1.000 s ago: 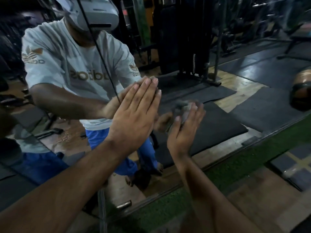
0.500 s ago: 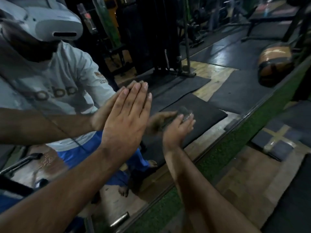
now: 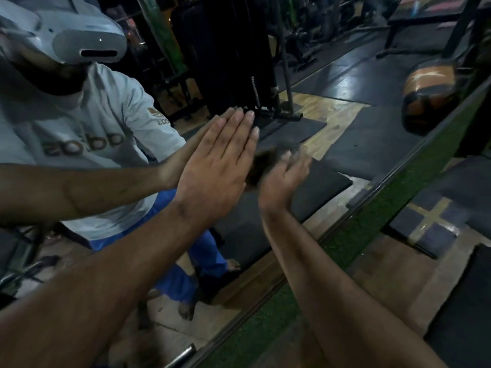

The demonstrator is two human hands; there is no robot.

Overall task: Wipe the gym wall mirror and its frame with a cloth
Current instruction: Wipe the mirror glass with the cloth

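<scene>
Left hand (image 3: 215, 166) flat on mirror (image 3: 332, 83); blurred right hand (image 3: 283, 179), fingers straight, cloth unclear.

A strip of green artificial turf (image 3: 372, 216) runs diagonally across the floor from lower left to upper right. To its right lies bare brownish flooring (image 3: 393, 277), with dark floor tiles (image 3: 435, 224) beyond it, their joints marked by a pale cross. A black rubber mat (image 3: 462, 314) covers the lower right corner.

Reflected in the glass are black mats (image 3: 372, 139) on a wooden floor, the dark upright frame of a weight machine (image 3: 239, 62), a bench (image 3: 425, 25) farther back, and an orange-and-black ball (image 3: 427, 94) (its edge blurred) near the right side. A metal bar end (image 3: 183, 354) shows at the bottom edge.
</scene>
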